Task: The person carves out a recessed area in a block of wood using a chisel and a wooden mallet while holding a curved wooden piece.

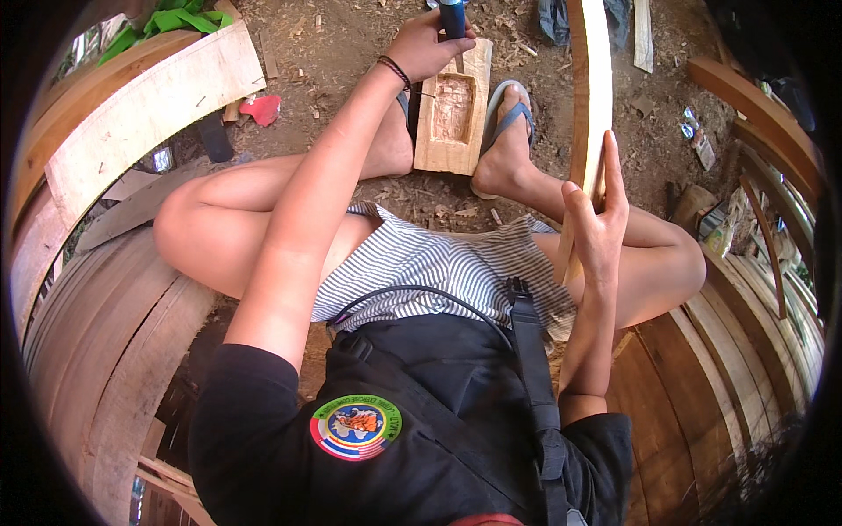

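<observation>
1. The person sits with knees wide apart, and a wooden block (442, 154) lies on the ground between the two feet, a rough-floored rectangular hollow cut into its upper face.
2. The left hand (423, 46) reaches out over the far end of that block, its fingers wrapped round the blue handle of a chisel (452, 21).
3. The chisel's narrow metal blade points down toward the hollow's far edge; from here I can't tell whether the tip touches the wood.
4. The right hand (598, 223) clasps a long pale wooden bar (592, 92) near its lower end, thumb lying along one side and the index finger stretched along the other; the remaining fingers are hidden from me.
5. That bar rises above the right leg, well apart from the block.
6. A sandal (518, 111) with blue straps is on the right foot, just beside the block.
7. Wood chips litter the bare earth, and a red scrap (260, 110) lies off to the left, near a broad pale board (167, 114).
8. Striped shorts (421, 272) cover the thighs.
</observation>
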`<state>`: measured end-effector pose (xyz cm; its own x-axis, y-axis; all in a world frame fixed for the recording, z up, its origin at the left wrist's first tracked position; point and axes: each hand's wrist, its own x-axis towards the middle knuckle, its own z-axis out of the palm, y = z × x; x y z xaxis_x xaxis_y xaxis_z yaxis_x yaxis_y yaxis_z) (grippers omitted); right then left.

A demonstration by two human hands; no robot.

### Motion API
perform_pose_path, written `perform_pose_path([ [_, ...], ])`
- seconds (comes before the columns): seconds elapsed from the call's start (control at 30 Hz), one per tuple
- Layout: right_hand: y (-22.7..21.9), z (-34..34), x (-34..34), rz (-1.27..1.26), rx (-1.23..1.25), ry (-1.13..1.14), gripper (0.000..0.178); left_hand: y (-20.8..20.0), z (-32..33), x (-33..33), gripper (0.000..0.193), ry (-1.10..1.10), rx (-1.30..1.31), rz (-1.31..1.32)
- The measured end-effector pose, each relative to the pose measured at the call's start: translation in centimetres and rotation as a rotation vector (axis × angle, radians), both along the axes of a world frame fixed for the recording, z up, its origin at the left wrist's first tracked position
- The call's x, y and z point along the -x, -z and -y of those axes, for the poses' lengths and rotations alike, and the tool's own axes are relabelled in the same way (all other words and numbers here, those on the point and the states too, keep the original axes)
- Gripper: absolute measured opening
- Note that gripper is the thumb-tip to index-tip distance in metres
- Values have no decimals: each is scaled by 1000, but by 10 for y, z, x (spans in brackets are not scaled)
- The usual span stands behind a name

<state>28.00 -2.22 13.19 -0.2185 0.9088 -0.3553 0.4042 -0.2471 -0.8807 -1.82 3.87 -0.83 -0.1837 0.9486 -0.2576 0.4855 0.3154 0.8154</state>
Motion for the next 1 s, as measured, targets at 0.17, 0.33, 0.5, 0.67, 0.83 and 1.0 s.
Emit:
perform_pose_path([
  [0.17,0,2,0,-2,-2,-3,80,-1,2,-6,39,-19,-21,-13],
  [0.33,-1,2,0,26,-18,-7,80,-1,2,-9,39,-30,-57,24],
  [0.5,0,1,0,22,-11,-7,80,1,2,-14,38,-27,-58,-35],
  [0.67,-2,3,5,-7,40,2,78,8,2,-15,38,-23,-117,-41],
  [0.83,-10,-2,8,-63,29,-49,79,14,-2,-23,40,-23,-285,-89],
  [1.0,-76,-43,1,34,-522,-152,82,13,-16,-27,39,37,-260,-121],
])
